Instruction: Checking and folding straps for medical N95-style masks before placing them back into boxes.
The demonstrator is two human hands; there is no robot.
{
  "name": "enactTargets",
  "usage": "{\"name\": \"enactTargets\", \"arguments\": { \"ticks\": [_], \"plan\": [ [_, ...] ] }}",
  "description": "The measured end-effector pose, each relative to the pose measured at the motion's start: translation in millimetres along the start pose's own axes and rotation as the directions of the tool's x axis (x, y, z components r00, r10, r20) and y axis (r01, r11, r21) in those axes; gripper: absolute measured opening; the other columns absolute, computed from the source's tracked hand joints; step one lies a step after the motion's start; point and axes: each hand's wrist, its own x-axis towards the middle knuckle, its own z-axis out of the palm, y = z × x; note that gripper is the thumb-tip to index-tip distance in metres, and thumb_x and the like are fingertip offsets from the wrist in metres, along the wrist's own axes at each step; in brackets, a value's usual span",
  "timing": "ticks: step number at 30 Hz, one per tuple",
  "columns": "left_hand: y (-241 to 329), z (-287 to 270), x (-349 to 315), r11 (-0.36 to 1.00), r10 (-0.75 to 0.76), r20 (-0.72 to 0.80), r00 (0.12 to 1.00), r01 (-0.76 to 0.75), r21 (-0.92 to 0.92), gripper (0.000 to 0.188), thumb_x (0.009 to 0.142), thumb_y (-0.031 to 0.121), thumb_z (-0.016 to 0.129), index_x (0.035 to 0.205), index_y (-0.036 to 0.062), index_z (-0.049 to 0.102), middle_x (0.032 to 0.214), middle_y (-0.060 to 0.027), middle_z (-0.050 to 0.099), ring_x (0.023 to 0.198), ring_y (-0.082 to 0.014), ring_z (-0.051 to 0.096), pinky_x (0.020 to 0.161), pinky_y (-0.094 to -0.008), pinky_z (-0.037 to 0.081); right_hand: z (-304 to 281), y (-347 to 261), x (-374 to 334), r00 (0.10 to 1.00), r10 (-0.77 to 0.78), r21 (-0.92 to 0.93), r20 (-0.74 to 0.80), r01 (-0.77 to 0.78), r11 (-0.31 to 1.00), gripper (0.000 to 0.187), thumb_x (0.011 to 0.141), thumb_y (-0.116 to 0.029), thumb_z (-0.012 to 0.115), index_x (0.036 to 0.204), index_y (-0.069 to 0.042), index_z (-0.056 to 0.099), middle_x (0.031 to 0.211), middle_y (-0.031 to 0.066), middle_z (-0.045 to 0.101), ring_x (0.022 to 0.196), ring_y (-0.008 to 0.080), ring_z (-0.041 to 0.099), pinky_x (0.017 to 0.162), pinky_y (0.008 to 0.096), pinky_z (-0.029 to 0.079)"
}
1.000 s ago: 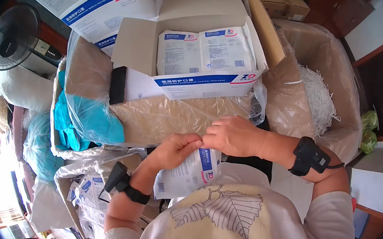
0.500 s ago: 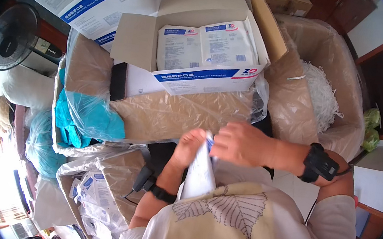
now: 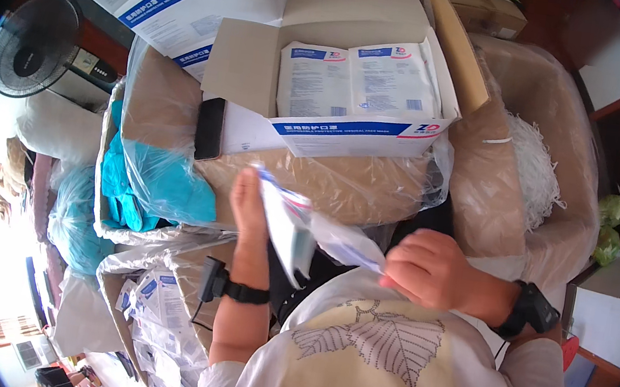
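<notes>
A white paper-and-film pouch with blue and red print [image 3: 347, 241] stretches between my hands above my lap. My left hand [image 3: 247, 207] pinches its upper left edge. My right hand [image 3: 425, 267], closed, grips the other end and draws it out sideways. The pouch looks peeled apart, with a pale, slightly greenish folded layer [image 3: 294, 246] hanging below my left hand; motion blurs it. Beyond my hands stands an open carton [image 3: 357, 135] holding two stacks of similar pouches [image 3: 313, 80].
Left of the carton lies a dark phone [image 3: 210, 129]. A lined box [image 3: 116, 270] at lower left holds loose pouches. Blue-green fabric [image 3: 159, 181] fills another box. At right, a plastic-lined box [image 3: 479, 161] contains white strands [image 3: 528, 175]. A fan [image 3: 34, 45] stands far left.
My hands have moved apart, the left one leftward and the right one rightward and lower. The pouch between them has gone from narrow and upright to pulled open. The whole view has shifted slightly.
</notes>
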Motion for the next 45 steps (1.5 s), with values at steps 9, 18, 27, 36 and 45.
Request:
{"name": "enactTargets", "arguments": {
  "ticks": [9, 18, 27, 36, 45],
  "plan": [
    [47, 1, -13, 0.822, 0.378, 0.197, 0.905, -0.426, 0.378, 0.016, 0.090, 0.012, 0.045, 0.082, 0.0017, 0.056, 0.075, 0.0027, 0.054, 0.066, -0.0036, 0.044, 0.057, -0.0187, 0.036, -19, 20, -31, 0.791, 0.421, -0.094, 0.443, -0.426, 0.900, 0.021, 0.074, -0.026, 0.064, 0.077, -0.008, 0.055, 0.071, 0.0044, 0.054, 0.066, 0.0269, 0.054, 0.061, 0.0361, 0.043],
    [55, 25, -33, 0.602, 0.582, 0.453, 0.675, -0.732, 0.318, 0.015, 0.085, 0.006, 0.044, 0.084, 0.0006, 0.058, 0.075, -0.0114, 0.062, 0.057, -0.0203, 0.054, 0.054, -0.0285, 0.042, 12, 13, 45, 0.880, 0.329, 0.236, 0.343, -0.419, 0.877, 0.018, 0.079, -0.011, 0.056, 0.095, -0.004, 0.054, 0.084, 0.0110, 0.059, 0.077, 0.0287, 0.058, 0.065, 0.0362, 0.046],
    [41, 24, -50, 0.645, 0.394, 0.389, 0.833, -0.552, 0.528, 0.012, 0.084, 0.005, 0.048, 0.087, 0.0013, 0.059, 0.071, -0.0099, 0.058, 0.059, -0.0203, 0.054, 0.055, -0.0279, 0.042, 50, 11, 41, 0.886, 0.346, 0.167, 0.308, -0.409, 0.897, 0.012, 0.082, -0.017, 0.053, 0.092, -0.010, 0.059, 0.080, 0.0082, 0.060, 0.073, 0.0276, 0.059, 0.061, 0.0361, 0.046],
    [34, 23, -54, 0.666, 0.346, 0.397, 0.850, -0.520, 0.535, 0.012, 0.084, 0.004, 0.048, 0.088, 0.0018, 0.060, 0.075, -0.0089, 0.060, 0.062, -0.0177, 0.053, 0.057, -0.0266, 0.042, 62, 18, 33, 0.803, 0.473, 0.225, 0.364, -0.568, 0.791, 0.022, 0.078, -0.021, 0.059, 0.097, -0.009, 0.057, 0.086, 0.0134, 0.061, 0.079, 0.0305, 0.059, 0.063, 0.0381, 0.046],
    [30, 28, -62, 0.623, 0.388, 0.370, 0.844, -0.536, 0.570, 0.011, 0.084, 0.003, 0.049, 0.088, 0.0012, 0.059, 0.073, -0.0099, 0.060, 0.060, -0.0200, 0.055, 0.056, -0.0274, 0.043, 81, 20, 29, 0.845, 0.427, 0.141, 0.321, -0.489, 0.861, 0.015, 0.076, -0.019, 0.061, 0.084, -0.006, 0.059, 0.081, 0.0095, 0.056, 0.077, 0.0292, 0.056, 0.068, 0.0351, 0.045]
  ]
}}
